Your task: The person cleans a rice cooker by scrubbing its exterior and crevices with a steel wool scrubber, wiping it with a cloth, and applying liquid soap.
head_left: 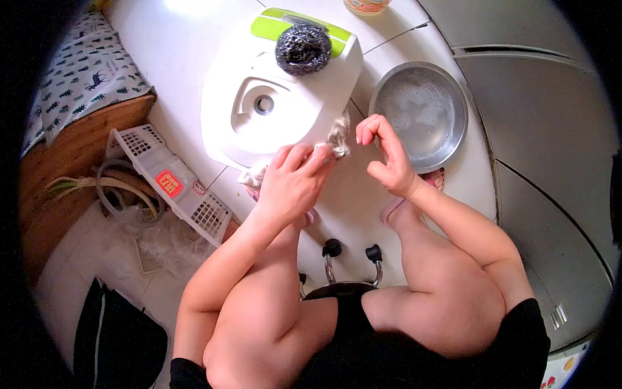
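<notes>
My left hand (295, 179) presses a wet, greyish-white cloth (339, 136) against the near side of a white plastic appliance (291, 117), its fingers bent over the cloth. Another bit of cloth shows left of that hand. Just right of the appliance, my right hand (391, 155) hangs in the air with curled fingers, thumb apart, and nothing in it. A dark steel-wool scrubber (303, 50) rests on the appliance's green panel (269, 24). Beyond my right hand stands a metal basin (461, 120) of soapy water.
A white plastic basket (184, 188) lies at the left, near green onions (81, 185) and clear plastic bags. A wooden box (78, 155) with a patterned cloth is behind it. Grey cabinet doors (538, 110) line the right. Black casters (332, 247) show between my legs.
</notes>
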The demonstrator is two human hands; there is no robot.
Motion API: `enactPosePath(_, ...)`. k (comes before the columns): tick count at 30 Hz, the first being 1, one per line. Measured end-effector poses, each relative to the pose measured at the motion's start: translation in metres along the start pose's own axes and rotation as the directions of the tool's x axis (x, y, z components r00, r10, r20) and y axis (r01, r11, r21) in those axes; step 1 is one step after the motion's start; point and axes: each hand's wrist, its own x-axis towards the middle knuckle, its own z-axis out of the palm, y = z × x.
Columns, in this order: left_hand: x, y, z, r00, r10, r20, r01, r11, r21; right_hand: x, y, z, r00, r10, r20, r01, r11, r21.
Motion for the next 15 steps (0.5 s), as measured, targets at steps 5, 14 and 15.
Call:
enactPosePath(5,-0.014,0.008,-0.001,0.974,-0.022,0.226,0.020,1.000,0.009,-0.011,-0.005,-0.015,0.982,0.135,0.129,-0.130,0.990,-0.048)
enactPosePath(14,0.012,0.041,-0.015,0.948,-0.155,0.278,0.318,0.499,-0.806,-0.078,0.009,-0.006,0.870,0.281,0.405,-0.368,0.917,0.152)
enactPosePath(15,0.019,0.047,-0.014,0.961,-0.104,0.256,0.274,0.488,-0.828,-0.082,0.009,-0.007,0.842,0.331,0.426,-0.447,0.871,0.205)
